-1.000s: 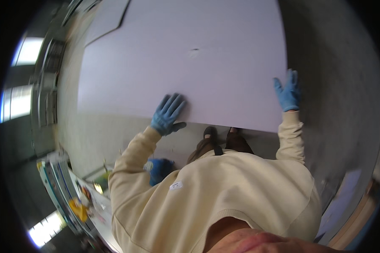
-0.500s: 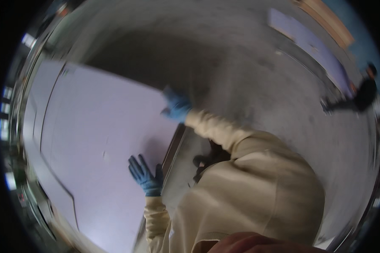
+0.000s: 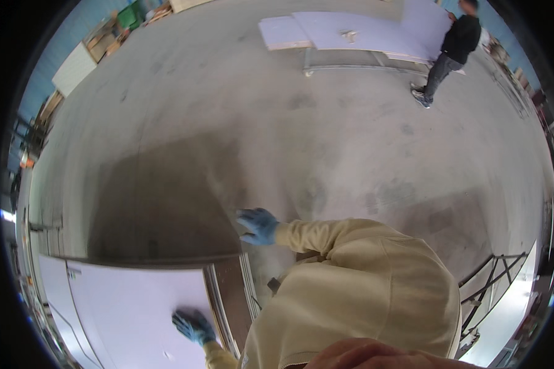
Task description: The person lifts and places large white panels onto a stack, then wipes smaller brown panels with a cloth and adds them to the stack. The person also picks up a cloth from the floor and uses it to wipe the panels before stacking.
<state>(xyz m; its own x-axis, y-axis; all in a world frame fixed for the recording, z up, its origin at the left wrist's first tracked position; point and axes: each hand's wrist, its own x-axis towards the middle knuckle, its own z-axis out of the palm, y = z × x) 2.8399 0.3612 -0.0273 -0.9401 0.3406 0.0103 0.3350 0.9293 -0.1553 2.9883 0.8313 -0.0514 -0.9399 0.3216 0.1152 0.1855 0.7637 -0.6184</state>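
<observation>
A large pale lilac panel point(image 3: 135, 304) lies flat at the lower left, with thin metal edging and a brown side strip point(image 3: 232, 295) along its right. My left hand point(image 3: 194, 327), in a blue glove, rests on the panel near that edge, fingers stretched out. Beyond the panel's far right corner, my right hand point(image 3: 260, 226) is held out over the floor in a matching glove. Its fingers are apart and I see nothing in them.
Across the grey concrete floor point(image 3: 326, 141), a person point(image 3: 458, 43) in dark clothes stands beside a wheeled rack point(image 3: 351, 67) bearing similar pale panels point(image 3: 363, 31). A dark metal frame point(image 3: 492, 280) with a white sheet is at the right. Boards point(image 3: 74, 69) lean by the far left wall.
The view has swung, so the panel sits lower and the far rack shows more fully. My right hand has gone from the panel's corner to above the floor; my left stays on the panel.
</observation>
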